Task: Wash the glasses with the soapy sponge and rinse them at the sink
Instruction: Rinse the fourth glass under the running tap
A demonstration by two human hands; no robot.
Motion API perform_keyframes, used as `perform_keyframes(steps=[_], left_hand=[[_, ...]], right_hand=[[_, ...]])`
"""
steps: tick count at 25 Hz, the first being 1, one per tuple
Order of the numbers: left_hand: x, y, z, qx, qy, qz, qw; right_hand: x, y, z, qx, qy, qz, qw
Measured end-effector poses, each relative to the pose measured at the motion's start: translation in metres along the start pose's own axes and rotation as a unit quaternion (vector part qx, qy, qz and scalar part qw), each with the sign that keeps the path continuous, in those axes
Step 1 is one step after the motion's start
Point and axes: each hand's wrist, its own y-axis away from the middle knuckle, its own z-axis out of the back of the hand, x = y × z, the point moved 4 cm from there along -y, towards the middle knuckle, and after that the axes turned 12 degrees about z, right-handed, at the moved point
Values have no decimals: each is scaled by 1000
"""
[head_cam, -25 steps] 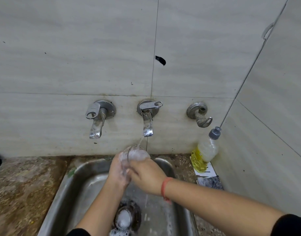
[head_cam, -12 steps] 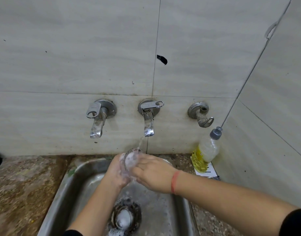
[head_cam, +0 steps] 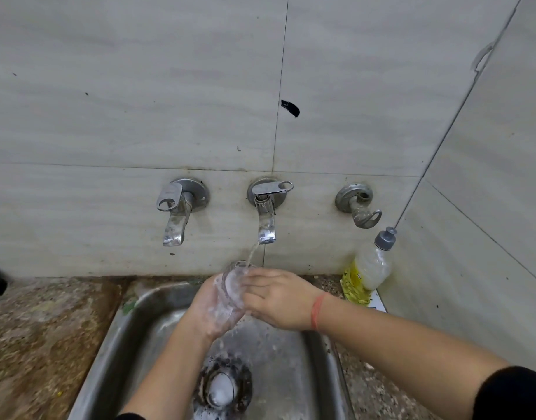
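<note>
Holds a clear, suds-filmed drinking glass (head_cam: 230,294) tilted above the stainless steel sink basin (head_cam: 130,325), under the thin stream from the middle chrome wall tap (head_cam: 266,216) — soapy left hand (head_cam: 207,312) curled round its wall. Lays the right hand (head_cam: 280,298) with straight fingers against its open mouth — released, grasping nothing.

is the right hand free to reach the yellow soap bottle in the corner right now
Probably yes. The soap bottle stands just right of the right hand with nothing between them, and the left hand holds the glass, so the right could let go.
</note>
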Motion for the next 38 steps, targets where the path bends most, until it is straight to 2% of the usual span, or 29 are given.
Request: perform_keyframes(steps=[2,4,5,6,8,9,10,11,13,15,17,19,21,23,25,26,28,29,30,31,34,35,36,38], left_hand=[[-4,-3,1,5,-8,-53,999],[-7,-8,4,-27,15,-131,991],[-6,-8,7,-48,32,-143,988],[-4,-6,7,-51,39,-136,989],[-1,0,9,-84,21,-80,993],[-1,3,12,-91,16,-48,995],[-2,3,14,-92,14,-21,995],[-3,1,16,-94,8,-5,996],[-3,-4,13,-58,21,9,998],[-1,-12,9,-61,6,-4,998],[2,-16,5,-83,-13,-16,996],[1,-24,3,-133,-31,-19,990],[-2,-33,3,-223,-102,-39,969],[-6,-43,2,-301,-212,-79,926],[-11,-51,1,-371,-329,-110,861],[-13,-51,-3,-407,-399,-118,813],[-16,-52,-6,-473,-546,-111,682],[-19,-53,-8,-492,-583,-113,637],[-19,-53,-8,-501,-584,-108,630],[-20,-57,-6,-504,-573,-102,638],[-15,-71,1,-447,-507,-36,736],[-12,-72,5,-425,-498,-4,756],[-9,-69,8,-406,-484,28,775],[-8,-59,13,-393,-469,58,789]], right_hand=[[1,-9,-4,-6,-88,-126,988],[9,-26,1,-58,-230,-290,927],[10,-27,-3,-64,-282,-319,902],[11,-26,-4,-48,-285,-298,910],[11,-12,0,-14,-111,-134,985],[9,-3,-2,-15,-18,-54,998],[7,3,-4,-26,26,-18,999],[6,3,-3,-50,27,-19,998],[7,-5,3,-103,-54,-107,987],[0,-8,7,-147,-170,-253,941],[-13,2,9,-182,-310,-374,855],[-19,13,11,-220,-460,-455,730],[-19,22,12,-239,-558,-525,597],[-19,33,9,-234,-588,-601,488],[-19,46,4,-218,-603,-647,413],[-19,52,2,-216,-609,-658,385],[-17,62,-2,-221,-615,-673,347],[-16,65,-3,-224,-617,-677,334],[-15,67,-4,-226,-618,-679,325],[-14,68,-5,-224,-618,-681,322],[-15,66,-12,-215,-615,-686,323],[-15,63,-14,-210,-614,-687,327],[-15,60,-16,-204,-613,-688,331],[-14,53,-20,-189,-613,-690,335]])
